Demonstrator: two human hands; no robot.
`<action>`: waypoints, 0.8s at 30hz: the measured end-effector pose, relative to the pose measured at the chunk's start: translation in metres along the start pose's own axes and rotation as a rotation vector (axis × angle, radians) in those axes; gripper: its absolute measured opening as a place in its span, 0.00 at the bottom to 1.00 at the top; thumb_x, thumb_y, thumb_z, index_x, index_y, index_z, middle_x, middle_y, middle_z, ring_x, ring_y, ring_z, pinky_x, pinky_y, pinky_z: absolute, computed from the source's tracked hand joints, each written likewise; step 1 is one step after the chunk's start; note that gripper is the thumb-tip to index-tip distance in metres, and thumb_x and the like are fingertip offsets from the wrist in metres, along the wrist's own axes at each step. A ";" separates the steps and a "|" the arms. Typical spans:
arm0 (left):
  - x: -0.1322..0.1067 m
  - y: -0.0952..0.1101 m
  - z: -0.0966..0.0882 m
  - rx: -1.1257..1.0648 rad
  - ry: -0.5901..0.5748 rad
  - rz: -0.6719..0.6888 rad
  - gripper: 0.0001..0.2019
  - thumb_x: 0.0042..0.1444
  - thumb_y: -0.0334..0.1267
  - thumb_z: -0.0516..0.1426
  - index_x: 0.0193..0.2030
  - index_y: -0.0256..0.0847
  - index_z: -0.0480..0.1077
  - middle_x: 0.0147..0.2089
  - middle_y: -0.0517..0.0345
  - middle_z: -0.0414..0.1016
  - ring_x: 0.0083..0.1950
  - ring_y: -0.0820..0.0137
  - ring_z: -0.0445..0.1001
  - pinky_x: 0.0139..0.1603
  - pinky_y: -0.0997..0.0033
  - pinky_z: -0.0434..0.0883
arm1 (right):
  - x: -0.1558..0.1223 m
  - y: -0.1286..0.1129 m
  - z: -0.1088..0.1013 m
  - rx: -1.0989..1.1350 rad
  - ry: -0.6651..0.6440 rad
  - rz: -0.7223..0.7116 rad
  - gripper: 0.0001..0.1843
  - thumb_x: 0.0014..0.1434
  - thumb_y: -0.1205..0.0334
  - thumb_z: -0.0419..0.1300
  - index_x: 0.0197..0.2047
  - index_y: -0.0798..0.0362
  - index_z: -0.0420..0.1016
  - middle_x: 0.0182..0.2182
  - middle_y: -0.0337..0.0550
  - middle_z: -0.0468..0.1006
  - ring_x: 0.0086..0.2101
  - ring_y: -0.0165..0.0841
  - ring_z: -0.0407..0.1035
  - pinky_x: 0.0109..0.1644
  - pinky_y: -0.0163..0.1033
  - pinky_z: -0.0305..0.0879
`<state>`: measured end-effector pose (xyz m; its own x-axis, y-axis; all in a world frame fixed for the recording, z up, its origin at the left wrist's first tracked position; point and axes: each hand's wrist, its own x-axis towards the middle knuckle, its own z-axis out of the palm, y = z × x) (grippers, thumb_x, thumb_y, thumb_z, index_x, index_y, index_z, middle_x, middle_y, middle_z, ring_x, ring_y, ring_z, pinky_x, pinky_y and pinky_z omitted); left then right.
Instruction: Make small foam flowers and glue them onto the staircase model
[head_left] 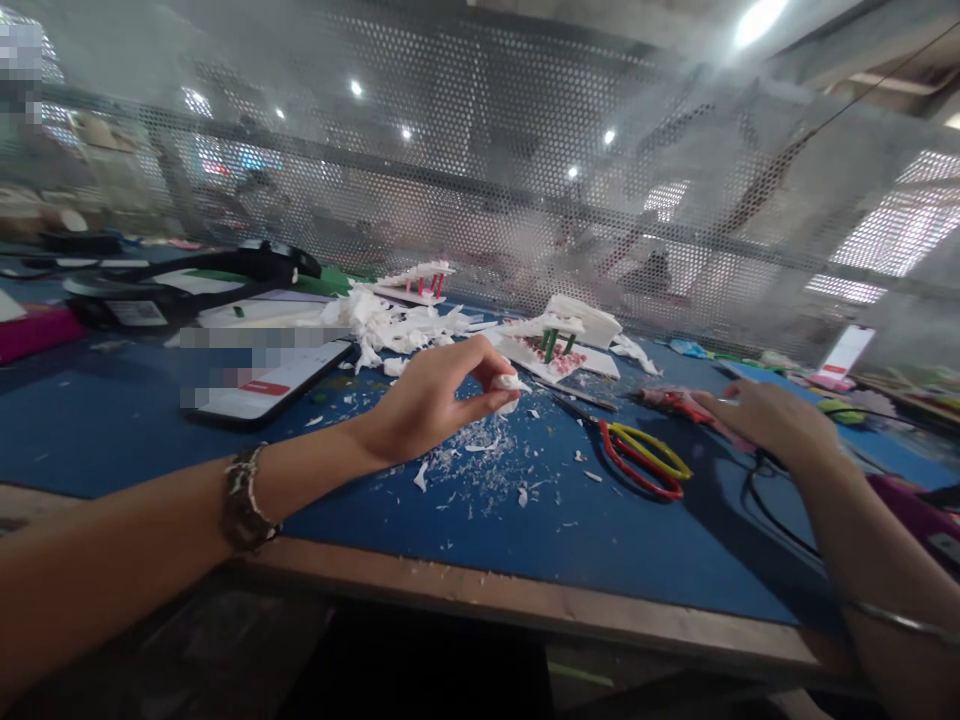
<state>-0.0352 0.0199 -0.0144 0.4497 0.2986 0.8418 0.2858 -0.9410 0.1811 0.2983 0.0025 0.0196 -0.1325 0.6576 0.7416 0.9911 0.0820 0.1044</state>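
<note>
Left hand (427, 402): pinched a white piece (508, 382) above scraps (481, 448); slackened fingers could have lost it there. Right hand (780, 420): by a red item (675, 402), grip unclear.

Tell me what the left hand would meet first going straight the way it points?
Probably the scissors, near the blade end. The left hand points toward them, pinching a white scrap. Depth is unclear, so it might pass above.
</note>
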 end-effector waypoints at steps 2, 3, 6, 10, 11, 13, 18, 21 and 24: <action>0.001 0.000 0.001 -0.042 -0.013 -0.050 0.04 0.50 0.33 0.55 0.32 0.37 0.63 0.27 0.60 0.71 0.29 0.76 0.71 0.29 0.80 0.68 | 0.003 -0.030 -0.010 0.016 0.014 -0.071 0.16 0.47 0.48 0.55 0.19 0.52 0.65 0.15 0.41 0.66 0.17 0.32 0.61 0.19 0.37 0.53; 0.001 0.000 0.002 -0.060 -0.018 -0.071 0.04 0.50 0.33 0.55 0.32 0.37 0.63 0.27 0.60 0.71 0.29 0.76 0.71 0.29 0.80 0.68 | 0.004 -0.048 -0.014 0.049 0.005 -0.128 0.14 0.49 0.50 0.54 0.23 0.52 0.67 0.18 0.41 0.69 0.19 0.31 0.63 0.22 0.37 0.56; 0.001 0.000 0.002 -0.092 -0.011 -0.115 0.04 0.50 0.35 0.55 0.31 0.37 0.63 0.26 0.60 0.71 0.29 0.77 0.71 0.30 0.80 0.68 | 0.003 -0.106 -0.027 0.220 0.087 -0.327 0.08 0.51 0.57 0.55 0.26 0.51 0.68 0.18 0.36 0.69 0.20 0.26 0.64 0.25 0.33 0.59; 0.001 0.003 0.000 -0.080 0.008 -0.096 0.05 0.49 0.35 0.56 0.30 0.37 0.63 0.24 0.62 0.71 0.26 0.78 0.70 0.28 0.80 0.67 | 0.001 -0.154 -0.032 0.460 0.099 -0.506 0.03 0.50 0.63 0.58 0.28 0.53 0.67 0.21 0.36 0.70 0.21 0.24 0.64 0.26 0.30 0.60; 0.001 0.004 0.000 -0.071 0.010 -0.080 0.05 0.49 0.35 0.56 0.30 0.36 0.63 0.24 0.62 0.71 0.26 0.78 0.69 0.28 0.81 0.67 | 0.001 -0.159 -0.031 0.494 0.090 -0.504 0.03 0.50 0.64 0.58 0.28 0.53 0.67 0.21 0.36 0.70 0.21 0.24 0.63 0.26 0.30 0.61; 0.001 0.005 -0.001 -0.049 0.009 -0.052 0.05 0.50 0.35 0.56 0.30 0.36 0.64 0.24 0.62 0.71 0.26 0.78 0.69 0.28 0.81 0.66 | 0.000 -0.161 -0.029 0.549 0.086 -0.483 0.03 0.50 0.64 0.58 0.27 0.54 0.67 0.21 0.37 0.70 0.21 0.24 0.63 0.26 0.30 0.61; 0.000 0.007 -0.001 -0.030 -0.009 -0.032 0.05 0.50 0.34 0.56 0.31 0.36 0.64 0.25 0.61 0.71 0.27 0.77 0.70 0.29 0.80 0.67 | -0.005 -0.157 -0.027 0.589 0.102 -0.466 0.02 0.50 0.67 0.57 0.27 0.54 0.68 0.22 0.36 0.71 0.22 0.24 0.64 0.28 0.31 0.61; 0.000 0.008 0.000 -0.024 -0.007 -0.022 0.05 0.50 0.34 0.56 0.32 0.36 0.64 0.26 0.60 0.71 0.28 0.77 0.70 0.29 0.80 0.67 | -0.007 -0.157 -0.027 0.588 0.085 -0.479 0.01 0.51 0.66 0.57 0.28 0.54 0.68 0.22 0.37 0.70 0.22 0.24 0.64 0.28 0.31 0.61; -0.001 0.009 0.000 -0.003 -0.006 -0.010 0.04 0.50 0.34 0.56 0.32 0.37 0.64 0.26 0.60 0.71 0.28 0.76 0.70 0.29 0.79 0.67 | -0.008 -0.158 -0.027 0.580 0.086 -0.505 0.01 0.51 0.67 0.57 0.29 0.54 0.69 0.23 0.38 0.71 0.23 0.24 0.64 0.28 0.31 0.61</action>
<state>-0.0333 0.0112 -0.0131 0.4519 0.3090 0.8368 0.2878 -0.9384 0.1911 0.1421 -0.0363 0.0150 -0.5459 0.3778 0.7478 0.6527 0.7514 0.0969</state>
